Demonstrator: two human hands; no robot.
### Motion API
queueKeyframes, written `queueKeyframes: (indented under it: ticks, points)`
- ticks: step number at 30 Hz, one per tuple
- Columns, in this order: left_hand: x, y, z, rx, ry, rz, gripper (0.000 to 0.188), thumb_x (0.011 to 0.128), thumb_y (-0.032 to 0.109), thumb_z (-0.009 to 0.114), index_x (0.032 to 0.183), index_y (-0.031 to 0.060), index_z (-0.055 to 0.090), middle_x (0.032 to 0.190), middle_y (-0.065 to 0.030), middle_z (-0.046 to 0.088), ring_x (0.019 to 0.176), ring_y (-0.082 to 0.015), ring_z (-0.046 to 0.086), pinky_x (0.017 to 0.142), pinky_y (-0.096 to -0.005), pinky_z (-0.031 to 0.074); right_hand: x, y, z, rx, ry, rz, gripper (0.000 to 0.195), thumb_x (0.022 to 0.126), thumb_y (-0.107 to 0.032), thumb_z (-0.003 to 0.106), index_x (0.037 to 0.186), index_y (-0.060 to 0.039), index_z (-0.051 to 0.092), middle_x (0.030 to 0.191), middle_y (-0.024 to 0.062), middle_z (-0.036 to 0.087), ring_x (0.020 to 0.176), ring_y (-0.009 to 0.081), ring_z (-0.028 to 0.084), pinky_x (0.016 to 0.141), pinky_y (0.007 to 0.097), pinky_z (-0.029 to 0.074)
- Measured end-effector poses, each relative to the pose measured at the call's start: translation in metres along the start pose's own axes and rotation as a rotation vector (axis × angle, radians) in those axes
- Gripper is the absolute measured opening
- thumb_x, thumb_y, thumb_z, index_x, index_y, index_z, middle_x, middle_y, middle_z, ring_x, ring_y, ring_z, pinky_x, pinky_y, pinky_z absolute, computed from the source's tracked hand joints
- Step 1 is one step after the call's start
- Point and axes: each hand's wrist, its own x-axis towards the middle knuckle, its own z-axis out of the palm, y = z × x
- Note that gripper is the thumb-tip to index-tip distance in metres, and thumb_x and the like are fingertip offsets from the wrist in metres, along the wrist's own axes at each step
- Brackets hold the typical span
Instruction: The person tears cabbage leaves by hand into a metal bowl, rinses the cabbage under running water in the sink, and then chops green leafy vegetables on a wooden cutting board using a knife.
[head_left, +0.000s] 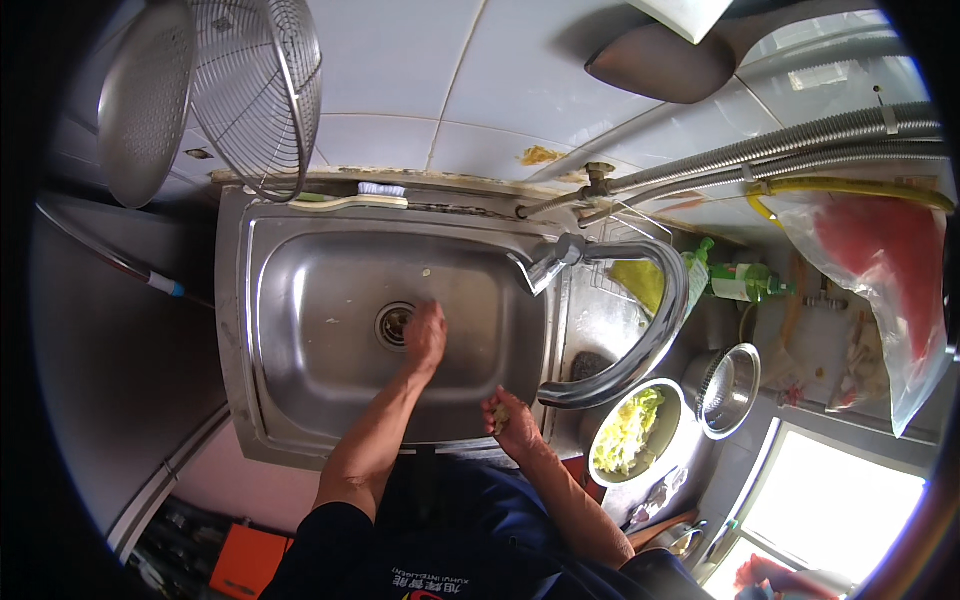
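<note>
My left hand (426, 335) is inside the stainless steel sink (480, 300), beside and partly over the drain (393, 327). Motion blurs its fingers, and whether they hold anything cannot be made out. At the sink's near right edge, my right hand (517, 429) is curled around small pale green vegetable scraps (500, 418). A small pale scrap (426, 273) lies on the sink floor beyond the drain. The chrome faucet (671, 300) arches over the counter to the right, its spout end close to my right hand. No water stream shows.
Right of the sink stands a bowl of chopped leafy greens (630, 435), beside a metal strainer (727, 390). Green bottles (739, 283) and a dark scouring pad (591, 366) sit behind. A scrub brush (367, 201) lies on the back rim; a wire skimmer (255, 97) hangs left.
</note>
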Motion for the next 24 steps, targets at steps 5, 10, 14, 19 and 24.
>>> queueKeyframes:
  ticks: [5, 10, 14, 19, 24]
  points:
    - [0.054, -0.02, -0.018, -0.05, 0.184, -0.084, 0.012, 0.085, 0.001, 0.068, 0.094, 0.0037, 0.061, 0.089, -0.0183, 0.064, 0.084, -0.0415, 0.066, 0.072, -0.0524, 0.053, 0.003, 0.004, -0.005, 0.035, -0.02, 0.012, 0.031, 0.102, -0.039, 0.066, 0.089, -0.0112, 0.06, 0.088, 0.0073, 0.064, 0.07, 0.0182, 0.058, 0.059, 0.0332, 0.047]
    - [0.081, -0.014, -0.018, -0.114, 0.206, -0.087, 0.011, 0.086, -0.001, 0.067, 0.096, 0.0023, 0.063, 0.092, -0.0184, 0.065, 0.082, -0.0404, 0.067, 0.07, -0.0493, 0.053, 0.002, 0.002, 0.0, 0.022, -0.001, -0.005, 0.029, 0.104, -0.035, 0.062, 0.089, -0.0109, 0.059, 0.089, 0.0083, 0.064, 0.07, 0.0179, 0.057, 0.06, 0.0327, 0.047]
    - [0.084, -0.009, -0.004, -0.198, 0.221, -0.121, 0.012, 0.088, 0.003, 0.065, 0.099, 0.0005, 0.066, 0.097, -0.0197, 0.068, 0.085, -0.0411, 0.069, 0.072, -0.0495, 0.055, 0.001, -0.002, 0.001, 0.017, -0.012, -0.021, 0.028, 0.104, -0.034, 0.062, 0.089, -0.011, 0.059, 0.089, 0.0083, 0.064, 0.07, 0.0178, 0.057, 0.061, 0.0326, 0.047]
    - [0.074, -0.009, 0.001, 0.212, -0.018, -0.137, 0.011, 0.088, 0.005, 0.064, 0.094, -0.0013, 0.071, 0.098, -0.0207, 0.071, 0.089, -0.0428, 0.071, 0.072, -0.0503, 0.057, 0.003, -0.002, 0.004, 0.02, 0.023, -0.04, 0.025, 0.104, -0.031, 0.062, 0.09, -0.011, 0.059, 0.089, 0.0082, 0.064, 0.07, 0.0179, 0.056, 0.061, 0.0326, 0.047]
    - [0.015, 0.023, -0.018, -0.038, -0.212, -0.125, 0.008, 0.086, 0.008, 0.068, 0.088, 0.0034, 0.074, 0.085, -0.018, 0.071, 0.083, -0.0402, 0.072, 0.069, -0.0477, 0.057, 0.015, 0.0, 0.0, 0.122, 0.032, -0.091, 0.02, 0.103, -0.028, 0.063, 0.092, -0.0107, 0.06, 0.089, 0.0079, 0.065, 0.078, 0.0202, 0.062, 0.065, 0.0339, 0.052]
